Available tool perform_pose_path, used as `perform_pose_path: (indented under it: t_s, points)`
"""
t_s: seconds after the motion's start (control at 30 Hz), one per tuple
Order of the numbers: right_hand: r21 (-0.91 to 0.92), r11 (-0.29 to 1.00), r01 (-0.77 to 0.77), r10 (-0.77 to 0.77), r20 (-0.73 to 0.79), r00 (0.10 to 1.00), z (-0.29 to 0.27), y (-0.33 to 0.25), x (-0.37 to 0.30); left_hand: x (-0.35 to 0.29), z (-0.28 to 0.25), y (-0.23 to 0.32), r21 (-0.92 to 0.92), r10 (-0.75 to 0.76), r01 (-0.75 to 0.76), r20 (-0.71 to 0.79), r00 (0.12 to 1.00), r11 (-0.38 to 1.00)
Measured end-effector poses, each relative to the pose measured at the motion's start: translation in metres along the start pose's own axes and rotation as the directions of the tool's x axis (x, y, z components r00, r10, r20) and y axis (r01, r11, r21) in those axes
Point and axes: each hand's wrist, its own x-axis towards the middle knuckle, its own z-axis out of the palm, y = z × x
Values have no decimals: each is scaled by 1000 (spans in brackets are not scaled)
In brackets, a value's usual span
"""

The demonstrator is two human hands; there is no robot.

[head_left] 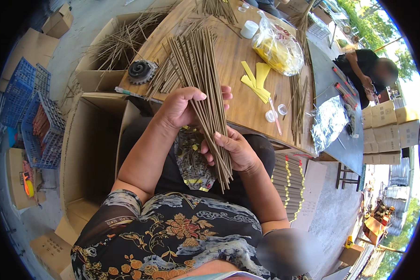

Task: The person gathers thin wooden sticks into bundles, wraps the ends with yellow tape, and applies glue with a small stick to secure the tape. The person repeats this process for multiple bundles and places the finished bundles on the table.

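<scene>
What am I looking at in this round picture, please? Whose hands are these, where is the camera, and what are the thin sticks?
There is no machine here. A person wears a wide fisheye camera on the head that looks down, so straight edges bend. The left hand and right hand together hold a bundle of thin brown sticks, fanned out above the lap. Ahead stands a wooden table with more loose sticks, yellow paper strips, a clear bag with yellow contents and a dark gear-shaped wheel. Another person works at the far right.

Left hand (179,108) raised, grip closed — right hand (234,150) lower, fingers curled, forearms converging.
</scene>
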Motion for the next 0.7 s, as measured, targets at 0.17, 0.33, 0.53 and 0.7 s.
perform_pose_path:
  t_s: [0.17, 0.33, 0.53, 0.7]
  points:
    - [-8, 1000, -17, 16, -48, 999, 3, 0, 0, 0, -10, -6, 73, 18, -20, 28, 999, 997]
    - [-46, 998, -49, 46, -52, 998, 8, -2, 9, -2, -15, 1, -28, 11, -9, 96, 995, 1000]
    - [-26, 992, -127, 127, -14, 992, 16, -4, 21, -7, -19, 7, -175, 31, -29, 11, 999, 984]
    - [-207, 973, -99, 70, -144, 987, 20, -6, 30, -4, -25, 9, -95, 188, -189, -17, 982, 977]
